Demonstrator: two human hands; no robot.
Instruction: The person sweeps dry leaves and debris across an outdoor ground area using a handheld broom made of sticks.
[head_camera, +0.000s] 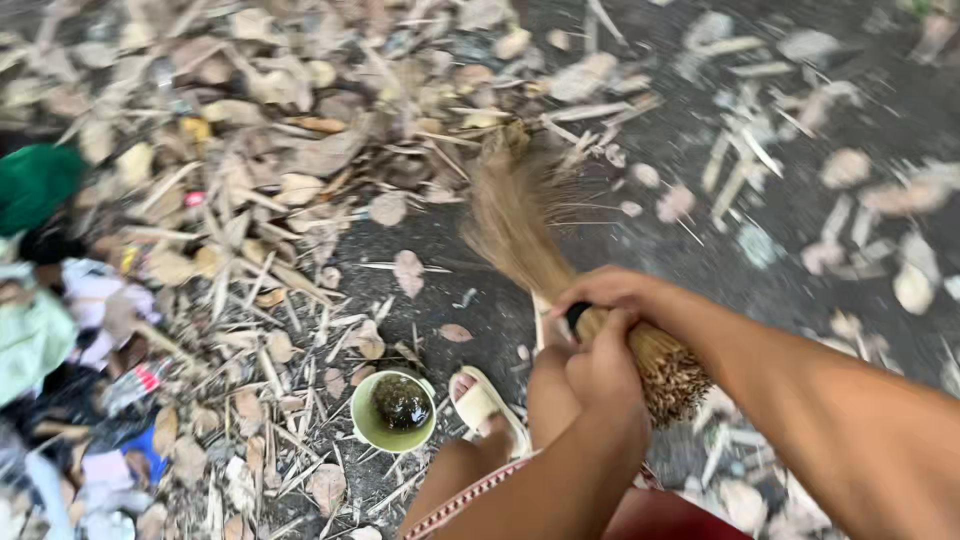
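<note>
Nearest the camera, both forearms reach in from the lower right and meet on a straw hand broom (560, 270). The left hand (603, 372) is closed around the bound bundle just above its cut butt end, fingers wrapped tight. The right hand (612, 292) is also closed on the broom, clamped over the dark binding band a little farther up the bundle, so the two hands sit touching one another. Below them a knee and a foot in a pale sandal (487, 406) show, the sandal flat on the dark ground (700, 150). Just left of the sandal stands a light green cup (392, 411) with dark matter inside. The broom's bristles fan away toward the upper left, their tips blurred and touching the edge of a heap of dry leaves and split stalks (260, 180). At the far left edge lie scraps of cloth and wrappers (60, 320), and more loose leaves are scattered at the upper right
</note>
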